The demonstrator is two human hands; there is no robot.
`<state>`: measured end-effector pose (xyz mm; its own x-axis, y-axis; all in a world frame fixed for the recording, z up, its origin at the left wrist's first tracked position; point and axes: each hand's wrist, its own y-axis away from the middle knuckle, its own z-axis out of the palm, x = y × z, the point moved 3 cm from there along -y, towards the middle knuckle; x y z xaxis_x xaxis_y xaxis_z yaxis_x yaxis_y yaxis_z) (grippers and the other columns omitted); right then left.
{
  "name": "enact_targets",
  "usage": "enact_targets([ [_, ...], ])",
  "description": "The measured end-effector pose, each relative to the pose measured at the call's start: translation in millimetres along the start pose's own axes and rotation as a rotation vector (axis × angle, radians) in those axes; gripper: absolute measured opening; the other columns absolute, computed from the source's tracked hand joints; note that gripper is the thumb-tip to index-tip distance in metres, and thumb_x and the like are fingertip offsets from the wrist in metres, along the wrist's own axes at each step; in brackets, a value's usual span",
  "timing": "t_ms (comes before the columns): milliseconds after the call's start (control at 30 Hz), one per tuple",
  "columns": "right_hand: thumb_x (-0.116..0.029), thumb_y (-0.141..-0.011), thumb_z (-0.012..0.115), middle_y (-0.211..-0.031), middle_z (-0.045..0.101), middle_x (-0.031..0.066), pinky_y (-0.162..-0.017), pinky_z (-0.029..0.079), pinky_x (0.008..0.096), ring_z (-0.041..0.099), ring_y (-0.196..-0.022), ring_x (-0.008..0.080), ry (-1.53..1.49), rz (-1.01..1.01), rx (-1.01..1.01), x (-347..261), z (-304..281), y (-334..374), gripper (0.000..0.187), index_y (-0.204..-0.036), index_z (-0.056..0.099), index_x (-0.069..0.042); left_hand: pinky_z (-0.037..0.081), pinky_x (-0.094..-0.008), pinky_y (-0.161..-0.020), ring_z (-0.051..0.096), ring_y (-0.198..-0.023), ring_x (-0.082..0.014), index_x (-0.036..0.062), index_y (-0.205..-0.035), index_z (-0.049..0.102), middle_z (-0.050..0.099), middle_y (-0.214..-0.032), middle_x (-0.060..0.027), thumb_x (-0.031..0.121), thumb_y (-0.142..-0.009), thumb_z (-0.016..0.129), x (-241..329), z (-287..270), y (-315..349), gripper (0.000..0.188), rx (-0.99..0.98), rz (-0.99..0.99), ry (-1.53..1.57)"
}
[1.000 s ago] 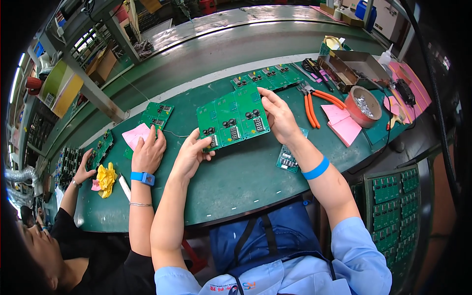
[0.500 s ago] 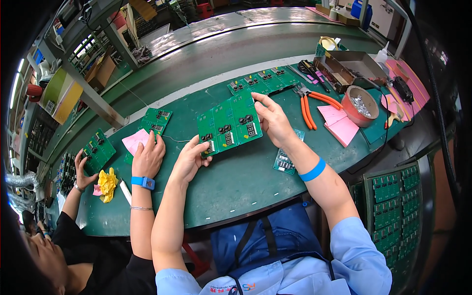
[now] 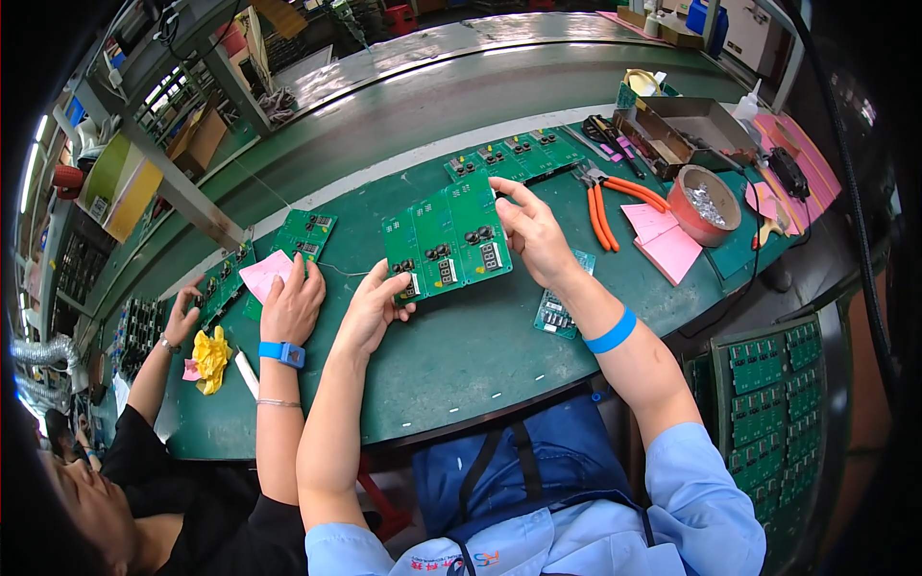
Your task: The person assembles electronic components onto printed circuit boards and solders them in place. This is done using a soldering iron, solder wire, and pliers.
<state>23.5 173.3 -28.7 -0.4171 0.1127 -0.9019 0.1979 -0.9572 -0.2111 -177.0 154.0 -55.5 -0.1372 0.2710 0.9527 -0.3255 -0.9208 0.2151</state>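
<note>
Between my two hands I hold a green circuit board (image 3: 444, 226), tilted above the table, its face toward me. Black round parts and small digit displays run along its lower part. My left hand (image 3: 373, 305) grips the lower left corner, thumb on the face. My right hand (image 3: 531, 230) pinches the upper right edge. Beneath my right forearm lies a smaller circuit board (image 3: 557, 312), partly covered. Just beyond the held board, a row of joined green boards (image 3: 519, 156) rests on the table.
Orange-handled cutters (image 3: 603, 206), pink paper (image 3: 663, 252), a round tub of small metal parts (image 3: 704, 206) and a metal tray (image 3: 687, 130) are on the right. At left, a co-worker's hands (image 3: 293, 300) handle boards near crumpled yellow material (image 3: 211, 360). A rack of boards (image 3: 773, 413) stands lower right.
The co-worker's far-left hand and the board near it have moved up and to the right. My hands and the held board stay almost still.
</note>
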Motion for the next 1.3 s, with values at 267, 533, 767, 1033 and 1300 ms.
enact_targets([
  [267,-0.019,-0.08,0.044,-0.095,0.05,0.0054,-0.07,0.041,0.0227,0.048,-0.086,0.0102,-0.153,0.058,0.14,10.1,-10.8,-5.7,0.036,-0.11,0.036,-0.001,0.038,-0.0166,-0.043,0.048,-0.054,-0.008,0.0037,-0.095,0.045,0.051,-0.076,-0.0019,0.02,-0.077,0.049,8.9,7.1,6.9,0.024,0.054,0.15,0.037],
  [533,-0.022,-0.081,0.042,-0.083,0.056,0.0045,-0.062,0.046,0.029,0.055,-0.07,0.0144,-0.337,0.333,0.243,13.0,-15.3,-4.0,0.021,-0.092,0.049,-0.006,0.041,-0.0189,-0.044,0.049,-0.055,-0.0095,0.0018,-0.088,0.048,0.052,-0.072,-0.0045,0.025,-0.078,0.047,8.2,4.3,7.1,0.025,-0.001,0.115,0.181],
  [767,-0.031,-0.079,0.044,-0.094,0.053,0.0072,-0.074,0.04,0.0304,0.051,-0.085,0.016,-0.422,0.298,0.146,18.4,-16.9,-7.9,0.034,-0.101,0.046,-0.005,0.044,-0.0213,-0.048,0.054,-0.062,-0.0139,0.0017,-0.089,0.047,0.054,-0.077,-0.0075,0.022,-0.078,0.047,0.7,-0.9,5.8,0.023,-0.066,0.081,0.393],
  [1033,-0.016,-0.082,0.038,-0.1,0.047,0.0125,-0.076,0.041,0.039,0.049,-0.091,0.0223,-0.418,0.292,-0.01,23.7,-16.6,-8.2,0.027,-0.106,0.04,-0.002,0.046,-0.0235,-0.056,0.055,-0.072,-0.0167,0.002,-0.101,0.039,0.053,-0.087,-0.0102,0.02,-0.08,0.044,9.5,20.5,14.3,0.028,-0.008,0.195,0.161],
  [1300,-0.016,-0.082,0.038,-0.095,0.048,0.0114,-0.071,0.042,0.0376,0.051,-0.083,0.0235,-0.253,0.336,0.1,24.6,-27.9,-13.0,0.026,-0.105,0.037,-0.004,0.046,-0.0263,-0.057,0.055,-0.072,-0.0202,-0.0035,-0.107,0.034,0.052,-0.089,-0.0166,0.027,-0.083,0.035,7.1,43.1,26.9,0.039,-0.247,0.184,0.209],
])
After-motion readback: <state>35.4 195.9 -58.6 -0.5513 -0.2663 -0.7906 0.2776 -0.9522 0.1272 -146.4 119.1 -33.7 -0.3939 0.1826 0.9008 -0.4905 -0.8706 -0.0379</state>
